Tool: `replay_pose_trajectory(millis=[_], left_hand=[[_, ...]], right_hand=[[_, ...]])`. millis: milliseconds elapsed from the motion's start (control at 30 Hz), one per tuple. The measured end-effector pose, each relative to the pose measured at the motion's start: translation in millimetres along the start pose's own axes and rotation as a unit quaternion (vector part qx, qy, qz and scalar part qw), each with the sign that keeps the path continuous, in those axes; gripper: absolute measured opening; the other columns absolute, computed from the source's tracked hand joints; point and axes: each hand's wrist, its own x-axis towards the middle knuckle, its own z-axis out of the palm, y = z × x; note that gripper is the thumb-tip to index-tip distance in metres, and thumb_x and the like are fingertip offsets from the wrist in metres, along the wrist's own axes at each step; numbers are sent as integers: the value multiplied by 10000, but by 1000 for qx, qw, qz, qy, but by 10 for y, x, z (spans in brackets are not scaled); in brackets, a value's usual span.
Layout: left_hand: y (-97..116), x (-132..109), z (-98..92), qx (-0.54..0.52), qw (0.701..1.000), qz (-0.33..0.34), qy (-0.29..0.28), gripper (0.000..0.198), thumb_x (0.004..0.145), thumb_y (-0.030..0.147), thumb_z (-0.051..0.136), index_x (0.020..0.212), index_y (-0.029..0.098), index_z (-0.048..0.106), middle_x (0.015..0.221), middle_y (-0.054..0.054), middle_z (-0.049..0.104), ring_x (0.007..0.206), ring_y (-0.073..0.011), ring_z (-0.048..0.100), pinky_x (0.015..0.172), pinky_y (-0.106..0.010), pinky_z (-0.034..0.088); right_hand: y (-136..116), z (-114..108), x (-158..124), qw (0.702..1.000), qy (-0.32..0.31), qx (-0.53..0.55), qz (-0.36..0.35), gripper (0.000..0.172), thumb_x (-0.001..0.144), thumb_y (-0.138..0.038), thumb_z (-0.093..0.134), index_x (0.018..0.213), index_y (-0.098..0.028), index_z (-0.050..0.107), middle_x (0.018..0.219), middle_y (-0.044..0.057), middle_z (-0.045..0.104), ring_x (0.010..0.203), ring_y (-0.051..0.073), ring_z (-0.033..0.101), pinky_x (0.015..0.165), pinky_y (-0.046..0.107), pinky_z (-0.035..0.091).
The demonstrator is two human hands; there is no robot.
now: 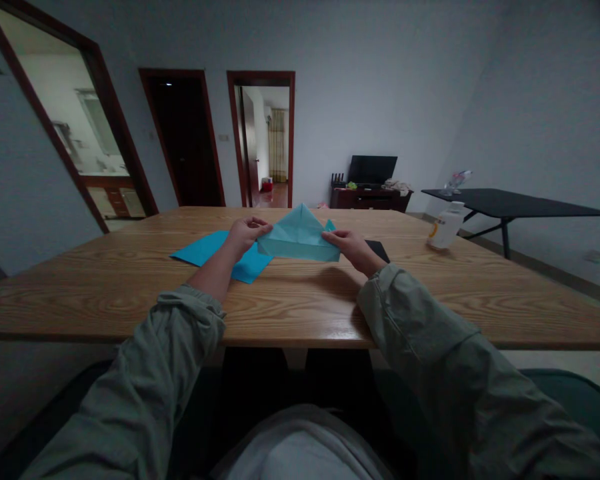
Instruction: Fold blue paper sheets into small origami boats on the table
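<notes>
A light blue folded paper (300, 235), with a pointed peak in the middle and a straight band along its lower edge, is held up above the table. My left hand (247, 235) pinches its left end between thumb and fingers. At the opposite end, my right hand (349, 247) grips the paper the same way, and a small blue tip pokes up just above those fingers. Brighter blue sheets of paper (200, 248) lie flat on the table under and beside my left hand.
The wooden table (290, 307) spreads out before me. A dark flat object (379, 251) lies behind my right wrist. To the right stands a translucent bottle (446, 227). Beyond is a black folding table (520, 202), and a television (373, 171) sits on a cabinet by the far wall.
</notes>
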Motion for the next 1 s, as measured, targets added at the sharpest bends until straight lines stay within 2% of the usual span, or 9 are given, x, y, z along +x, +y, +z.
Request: replay_pose_trajectory(millis=[167,233,333,433,533,633,700,900,1000], left_hand=[[35,-13,-7,187,978,48,73,281,729,432,700,807,163,674,829,-71,696,781,-183,616,698,-271,465],[81,-55,79,224,970,55,71,299,772,450,657,846,163,692,877,-86,704,824,-198,621,720,-277,465],[167,-144,340,147,987,37,-43,448,786,529,633,1006,144,688,995,-108,703,877,-209,631,720,-275,478],[244,-216,623,17,990,-39,-136,619,763,609,631,1194,167,597,1144,-115,664,926,-211,635,672,-259,492],[259,-219,749,-44,991,-32,-122,537,809,584,587,1113,142,616,1054,-108,688,906,-201,642,718,-269,504],[197,-157,690,-21,999,3,-32,375,826,453,592,996,124,653,989,-91,705,912,-196,637,780,-267,497],[139,-106,592,-2,1000,-1,-16,330,825,397,579,981,120,664,966,-84,711,890,-192,639,764,-267,501],[77,-60,305,-55,992,-59,-97,454,708,432,706,1043,127,674,957,-75,722,798,-191,655,702,-291,516],[111,-105,246,-83,981,-92,-146,554,610,450,795,1046,129,681,973,-85,724,816,-205,662,713,-304,520]], right_hand=[[29,5,42,997,53,-45,-26,517,747,-604,633,889,-119,738,725,30,670,642,151,569,579,247,433],[7,51,43,990,82,-103,-51,503,794,-585,590,915,-124,752,731,32,682,653,168,582,570,250,418],[-101,217,-4,967,105,-210,-98,460,879,-536,515,986,-161,760,777,38,715,698,196,617,609,266,421],[-253,464,-94,949,71,-269,-151,438,945,-478,428,1077,-197,738,896,70,741,794,218,654,720,293,445],[-355,669,-176,925,-3,-304,-228,389,941,-396,442,1141,-189,703,1106,101,710,1010,244,634,890,325,434],[-381,736,-213,895,-51,-332,-294,394,908,-379,495,1211,-192,666,1298,93,620,1204,260,532,1040,369,357],[-375,698,-211,890,-38,-340,-301,397,903,-375,502,1224,-200,658,1330,82,597,1222,255,513,1073,386,333],[-261,324,-93,907,143,-310,-248,412,892,-351,507,1235,-159,629,1339,130,560,1238,271,492,1076,414,344],[-110,120,12,947,132,-244,-161,481,880,-403,530,1272,-131,591,1204,151,643,1067,263,603,930,395,458]])
